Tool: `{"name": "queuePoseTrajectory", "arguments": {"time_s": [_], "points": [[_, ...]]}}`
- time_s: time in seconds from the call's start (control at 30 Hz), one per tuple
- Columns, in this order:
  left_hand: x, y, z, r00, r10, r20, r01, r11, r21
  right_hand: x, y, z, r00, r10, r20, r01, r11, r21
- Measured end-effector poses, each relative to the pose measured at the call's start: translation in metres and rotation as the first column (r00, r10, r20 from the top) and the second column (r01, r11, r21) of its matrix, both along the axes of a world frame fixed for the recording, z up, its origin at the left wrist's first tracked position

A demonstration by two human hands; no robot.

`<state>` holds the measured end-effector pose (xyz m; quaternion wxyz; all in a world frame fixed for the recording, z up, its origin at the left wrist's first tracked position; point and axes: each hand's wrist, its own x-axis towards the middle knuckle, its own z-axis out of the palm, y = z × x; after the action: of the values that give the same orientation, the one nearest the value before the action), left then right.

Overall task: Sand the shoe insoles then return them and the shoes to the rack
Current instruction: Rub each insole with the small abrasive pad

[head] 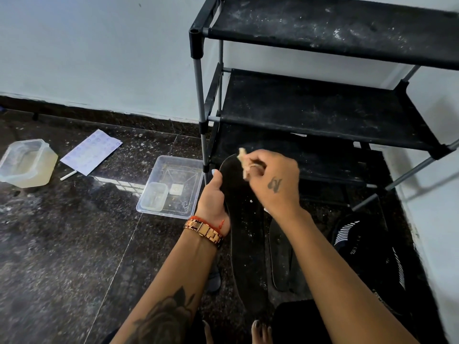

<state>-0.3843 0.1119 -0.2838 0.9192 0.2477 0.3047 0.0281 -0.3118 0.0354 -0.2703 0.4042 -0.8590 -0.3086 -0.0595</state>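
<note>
Tray (pixel 159 170) lies left of rack (pixel 323 112).

Dim indoor light, floor (pixel 62 244) glare, wide-angle edge bending

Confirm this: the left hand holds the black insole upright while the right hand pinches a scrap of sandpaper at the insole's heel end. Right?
Not quite. In the head view the right hand pinches the sandpaper at the top end of the insole, by the rack; the left hand does grip its edge.

Rose-gold watch (pixel 204 231), red thread bracelet (pixel 211 220), forearm rose tattoo (pixel 164 316)
</note>
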Motion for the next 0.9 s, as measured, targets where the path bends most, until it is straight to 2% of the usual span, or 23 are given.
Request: {"name": "queuePoseTrajectory", "arguments": {"time_s": [0.07, 0.13, 0.2, 0.3, 0.37, 0.4, 0.47, 0.53, 0.6, 0.7, 0.8, 0.9], "points": [[0.001, 0.001, -0.003, 0.999, 0.047, 0.002, -0.047, 0.999, -0.005, -0.011, 0.009, 0.0, 0.986, 0.154, -0.068, -0.157, 0.987, -0.038], [0.0, 0.001, -0.005, 0.997, 0.072, -0.01, -0.072, 0.997, 0.005, -0.012, 0.012, -0.007, 0.974, 0.211, -0.083, -0.221, 0.967, -0.129], [-0.001, 0.002, -0.003, 0.999, 0.045, 0.002, -0.045, 0.999, 0.003, -0.005, 0.007, -0.011, 0.983, 0.166, -0.074, -0.177, 0.963, -0.204], [-0.002, 0.002, -0.001, 1.0, -0.007, -0.003, 0.007, 1.0, 0.022, 0.011, -0.007, -0.012, 0.997, -0.039, -0.06, 0.02, 0.956, -0.292], [-0.001, 0.001, 0.002, 1.0, -0.015, 0.011, 0.014, 1.0, 0.012, 0.014, -0.013, -0.007, 0.989, -0.12, -0.081, 0.104, 0.978, -0.182], [-0.001, 0.0, 0.002, 1.0, -0.016, 0.018, 0.015, 1.0, 0.014, 0.012, -0.013, -0.003, 0.986, -0.109, -0.124, 0.097, 0.99, -0.099], [-0.001, 0.0, 0.003, 1.0, -0.016, 0.02, 0.015, 1.0, 0.017, 0.003, -0.005, 0.002, 0.966, 0.017, -0.257, -0.011, 1.0, 0.021], [-0.002, 0.001, 0.001, 1.0, 0.018, 0.013, -0.018, 1.0, 0.015, -0.01, 0.005, 0.002, 0.925, 0.166, -0.341, -0.162, 0.986, 0.04], [-0.002, 0.004, -0.002, 0.999, 0.049, -0.005, -0.049, 0.999, 0.02, -0.014, 0.01, -0.003, 0.922, 0.224, -0.315, -0.243, 0.97, -0.022], [-0.003, 0.004, -0.002, 0.999, 0.03, -0.033, -0.029, 0.999, 0.029, -0.004, 0.005, -0.009, 0.94, 0.193, -0.281, -0.24, 0.961, -0.14], [-0.003, 0.003, -0.001, 0.999, 0.022, -0.037, -0.021, 0.999, 0.03, 0.007, -0.005, -0.012, 0.987, 0.029, -0.157, -0.078, 0.947, -0.31], [-0.002, 0.001, 0.003, 0.999, 0.031, -0.017, -0.031, 0.999, 0.031, 0.01, -0.009, -0.007, 0.992, -0.09, -0.086, 0.069, 0.973, -0.219]]}}
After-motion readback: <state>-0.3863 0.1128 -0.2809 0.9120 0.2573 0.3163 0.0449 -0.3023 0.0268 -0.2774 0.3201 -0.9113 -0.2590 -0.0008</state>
